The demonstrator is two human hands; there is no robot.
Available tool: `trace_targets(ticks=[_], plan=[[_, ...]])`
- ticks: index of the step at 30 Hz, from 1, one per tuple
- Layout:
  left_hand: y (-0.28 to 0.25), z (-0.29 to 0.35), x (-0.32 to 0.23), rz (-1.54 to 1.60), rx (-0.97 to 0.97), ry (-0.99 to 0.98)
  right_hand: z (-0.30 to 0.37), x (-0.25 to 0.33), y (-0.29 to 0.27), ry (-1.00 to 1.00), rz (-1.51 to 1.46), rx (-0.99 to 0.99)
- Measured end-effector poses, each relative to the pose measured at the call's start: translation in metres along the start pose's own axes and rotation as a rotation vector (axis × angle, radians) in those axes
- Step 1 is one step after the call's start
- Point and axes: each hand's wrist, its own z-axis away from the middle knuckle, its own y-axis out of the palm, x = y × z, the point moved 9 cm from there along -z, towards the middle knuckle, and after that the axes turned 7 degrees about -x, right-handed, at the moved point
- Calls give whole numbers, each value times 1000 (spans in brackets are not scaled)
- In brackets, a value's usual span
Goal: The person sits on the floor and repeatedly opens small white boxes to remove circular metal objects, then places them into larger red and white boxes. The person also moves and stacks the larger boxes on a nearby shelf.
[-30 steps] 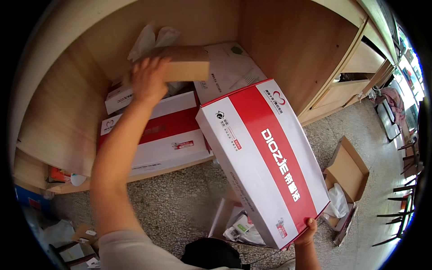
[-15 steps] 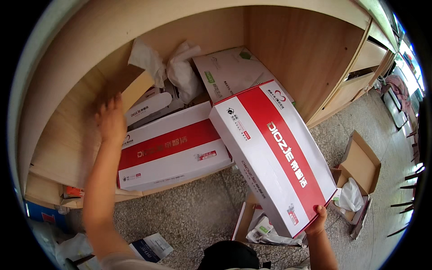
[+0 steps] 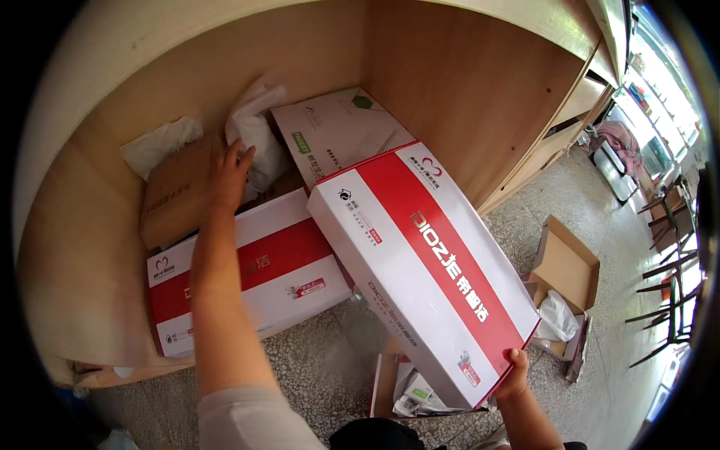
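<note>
My right hand [image 3: 514, 376] grips the near corner of a white cardboard box with a red band [image 3: 442, 274], thumb on top. This box lies tilted, its far end inside the cabinet by a pale box with green marks [image 3: 341, 127]. Reaching into the cabinet, my left hand [image 3: 231, 180] has its fingers apart, at the right edge of a plain brown cardboard box [image 3: 176, 191] and beside a white plastic bag [image 3: 259, 139]. Whether it touches the bag I cannot tell. Under my left forearm lies a second white box with a red band [image 3: 292, 281].
The wooden cabinet [image 3: 442, 97] surrounds the boxes. Crumpled white wrapping [image 3: 161, 146] sits behind the brown box. On the speckled floor [image 3: 311, 375] are an opened carton with a plastic bag [image 3: 566, 262] and another with packets inside [image 3: 386, 375]. Dark chair legs [image 3: 667, 292] stand far right.
The brown box, upright on edge before, now lies lower behind the second red-banded box. My left hand has moved right, from that box's side toward the plastic bag. My right hand keeps its grip.
</note>
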Motion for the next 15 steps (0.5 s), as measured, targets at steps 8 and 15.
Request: trace_targets(ticks=[8,15], plan=[[-35,53,44,-184,319,-137,-16,-9,3,-11,5,-47],[-106,42,-18,387,-61,-316,-81,-39,100,64,-116,40]])
